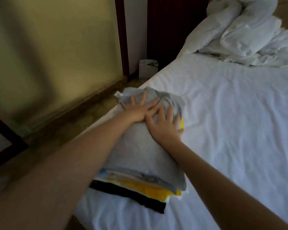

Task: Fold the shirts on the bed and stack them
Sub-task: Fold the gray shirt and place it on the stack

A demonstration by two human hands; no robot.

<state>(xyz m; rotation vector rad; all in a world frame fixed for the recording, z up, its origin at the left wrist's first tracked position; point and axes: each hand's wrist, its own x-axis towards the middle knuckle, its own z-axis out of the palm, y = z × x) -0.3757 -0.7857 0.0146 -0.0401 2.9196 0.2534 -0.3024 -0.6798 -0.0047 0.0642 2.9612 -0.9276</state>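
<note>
Pressing grey shirt (140, 151): my left grip (136, 112), right grip (165, 126) splayed flat. Lopsided push could slide stack (148, 190) off bed (223, 122), 9 o'clock.

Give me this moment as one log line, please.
phase: pressing down | left hand: flat on grey shirt | right hand: flat on same | stack: grey over yellow shirt, black shirt | place: bed edge

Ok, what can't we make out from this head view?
Head view only:
- Shirt count: grey shirt lies on top; only edges of the yellow shirt and black shirt show.
- Grey shirt's far end: left hand and right hand press flat on it.
- Under the duvet: crumpled, cut by frame edge.
</note>
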